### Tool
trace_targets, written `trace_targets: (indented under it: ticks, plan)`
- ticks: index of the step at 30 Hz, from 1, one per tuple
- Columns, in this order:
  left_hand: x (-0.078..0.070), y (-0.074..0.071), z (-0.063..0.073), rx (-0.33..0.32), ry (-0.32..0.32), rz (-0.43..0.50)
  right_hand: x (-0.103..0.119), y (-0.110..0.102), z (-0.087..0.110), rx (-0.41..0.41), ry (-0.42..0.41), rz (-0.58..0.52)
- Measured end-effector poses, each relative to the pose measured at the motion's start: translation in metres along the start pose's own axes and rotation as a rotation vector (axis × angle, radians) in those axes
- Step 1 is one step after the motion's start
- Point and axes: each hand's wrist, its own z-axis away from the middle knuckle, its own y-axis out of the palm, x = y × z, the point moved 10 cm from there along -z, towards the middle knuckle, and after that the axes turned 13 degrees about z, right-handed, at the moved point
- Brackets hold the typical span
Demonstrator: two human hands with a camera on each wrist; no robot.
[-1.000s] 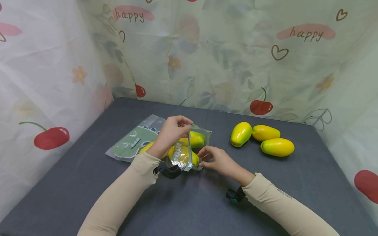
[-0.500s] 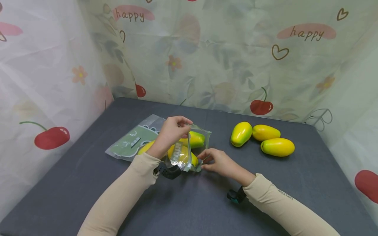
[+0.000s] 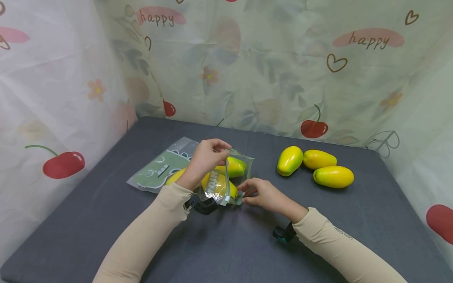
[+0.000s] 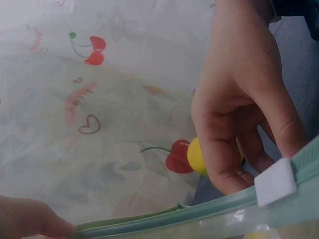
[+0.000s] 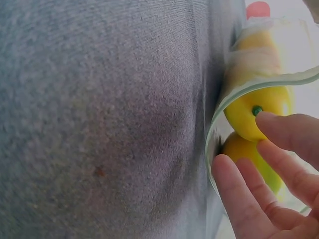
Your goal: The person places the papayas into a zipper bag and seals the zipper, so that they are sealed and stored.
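A clear slider zip bag (image 3: 155,173) with a green cartoon face lies on the table, its mouth facing right. Several yellow-green papayas (image 3: 236,167) lie inside it. My left hand (image 3: 209,157) pinches the upper rim, holding the mouth apart. The white slider (image 4: 275,182) shows on the zip strip in the left wrist view. My right hand (image 3: 262,194) is at the mouth's lower right, fingers extended and spread. In the right wrist view its fingertips (image 5: 224,167) reach within the rim, and the thumb is by the green stem of a papaya (image 5: 244,117).
Three more papayas (image 3: 289,161) sit close together on the dark grey table (image 3: 226,243), to the right of the bag. A printed curtain (image 3: 247,78) surrounds the table's back and sides. A thin cable (image 3: 385,142) hangs at the back right corner.
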Motion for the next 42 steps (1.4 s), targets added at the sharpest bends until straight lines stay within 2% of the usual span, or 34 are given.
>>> trace_targets:
  ticks: [7,13,21,28,35,42]
  plan:
    - [-0.002,0.0,0.001,0.001,0.011,0.016,-0.004,-0.01,0.004,-0.024,0.007,-0.026]
    - [-0.001,-0.001,0.0,0.002,0.01,0.026,-0.007,-0.028,0.008,-0.059,0.016,-0.059]
    - [0.0,-0.001,0.001,-0.004,0.007,0.046,-0.019,-0.054,0.016,-0.115,0.07,-0.092]
    - [-0.001,-0.001,0.001,0.002,0.006,0.049,-0.032,-0.078,0.027,-0.204,0.095,-0.137]
    - [0.0,-0.002,0.002,0.005,0.006,0.059,-0.052,-0.1,0.04,-0.322,0.159,-0.156]
    - [0.001,-0.002,0.001,0.0,0.005,0.053,-0.073,-0.114,0.051,-0.406,0.186,-0.229]
